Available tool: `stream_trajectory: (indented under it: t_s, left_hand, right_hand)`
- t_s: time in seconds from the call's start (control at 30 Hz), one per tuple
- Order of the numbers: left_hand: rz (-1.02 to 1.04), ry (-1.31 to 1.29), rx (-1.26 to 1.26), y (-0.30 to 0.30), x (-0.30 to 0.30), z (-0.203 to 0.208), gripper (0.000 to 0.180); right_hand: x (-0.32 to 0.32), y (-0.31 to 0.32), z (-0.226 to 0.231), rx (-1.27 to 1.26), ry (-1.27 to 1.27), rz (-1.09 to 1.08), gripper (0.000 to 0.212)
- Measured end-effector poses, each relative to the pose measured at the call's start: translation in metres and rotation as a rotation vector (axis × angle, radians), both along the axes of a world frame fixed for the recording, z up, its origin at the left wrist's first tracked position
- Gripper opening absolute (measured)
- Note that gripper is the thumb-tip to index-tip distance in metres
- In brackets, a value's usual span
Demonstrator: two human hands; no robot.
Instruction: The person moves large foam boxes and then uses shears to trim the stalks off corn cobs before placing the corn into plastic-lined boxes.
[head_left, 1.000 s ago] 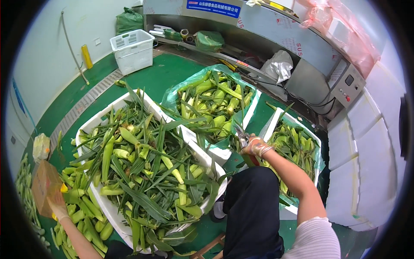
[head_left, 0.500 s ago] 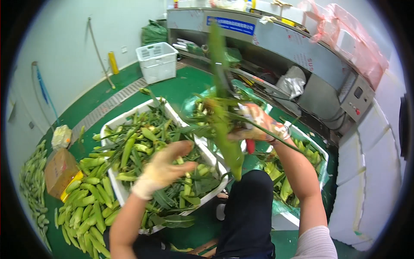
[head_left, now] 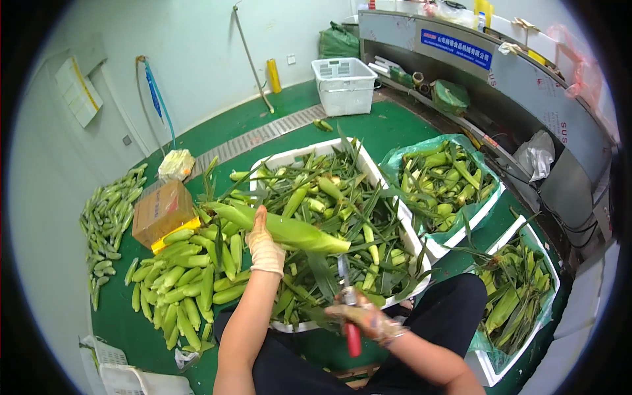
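Note:
My left hand (head_left: 264,247), in a pale glove, is closed around a green ear of corn (head_left: 296,234) in its husk. The ear lies aslant over a white crate (head_left: 416,232) heaped with leaves, stalks and husk pieces, its cut pale end toward the right. My right hand (head_left: 370,318), in a stained glove, grips red-handled shears (head_left: 353,338). Their metal blade points up, just below the ear's pale end and apart from it. Part of the handle is hidden by the fingers.
Husked-in ears (head_left: 187,276) lie piled on the green floor at left, by a cardboard box (head_left: 162,212). Two lined white crates of corn, one far right (head_left: 447,187) and one near right (head_left: 517,296), flank my knee. A white basket (head_left: 345,87) stands behind, beside a steel machine (head_left: 526,85).
The view has swung left. My left hand, empty with fingers spread before, now holds an ear. The leafy ear that was at my right hand has left it; the shears stay there, lower now.

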State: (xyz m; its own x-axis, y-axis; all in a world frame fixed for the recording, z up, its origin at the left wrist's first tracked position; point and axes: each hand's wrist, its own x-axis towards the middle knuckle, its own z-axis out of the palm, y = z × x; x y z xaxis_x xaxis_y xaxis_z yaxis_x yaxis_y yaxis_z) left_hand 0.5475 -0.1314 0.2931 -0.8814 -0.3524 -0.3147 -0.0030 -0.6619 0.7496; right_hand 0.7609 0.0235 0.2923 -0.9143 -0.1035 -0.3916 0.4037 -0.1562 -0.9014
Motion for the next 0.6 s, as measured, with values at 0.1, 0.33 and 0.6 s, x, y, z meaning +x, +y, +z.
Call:
stream_trajectory:
  t_s: [0.1, 0.33, 0.6]
  left_hand:
    - [-0.037, 0.069, 0.093, 0.013, 0.011, 0.009, 0.047]
    - [-0.1, 0.404, -0.102, 0.007, 0.027, -0.003, 0.04]
    - [-0.163, 0.089, 0.212, -0.03, 0.004, 0.003, 0.064]
  right_hand:
    - [-0.019, -0.04, -0.059, -0.194, -0.065, -0.12, 0.047]
    - [-0.09, -0.028, -0.015, -0.6, 0.063, -0.215, 0.028]
    - [-0.05, -0.012, -0.031, 0.678, 0.147, 0.016, 0.034]
